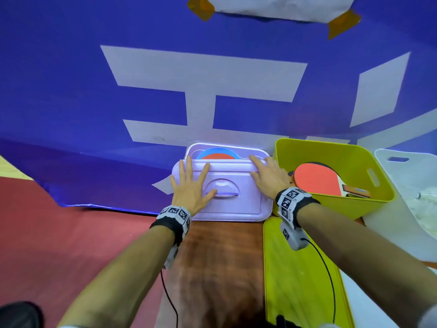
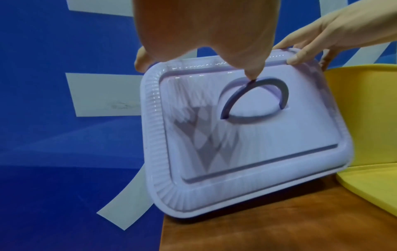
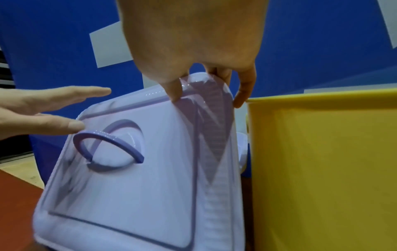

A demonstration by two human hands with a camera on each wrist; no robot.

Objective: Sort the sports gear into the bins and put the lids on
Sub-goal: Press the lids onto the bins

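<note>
A lilac lid [image 1: 236,200] with an arched handle [image 2: 255,95] lies tilted over the lilac bin [image 1: 196,147]. The bin's far edge shows beyond the lid, with a blue and a red paddle [image 1: 217,155] inside. My left hand [image 1: 191,185] rests flat on the lid's left half, fingers spread, thumb at the handle. My right hand [image 1: 267,176] grips the lid's far right corner. In the right wrist view its thumb [image 3: 174,95] lies on top and its fingers hook over the edge.
A yellow bin [image 1: 369,197] stands just right of the lilac one, holding a red paddle [image 1: 316,178]. Its yellow lid [image 1: 300,268] lies flat on the wooden table [image 1: 220,256] near me. A white bin [image 1: 406,176] with a shuttlecock [image 1: 428,194] is far right. A blue banner hangs behind.
</note>
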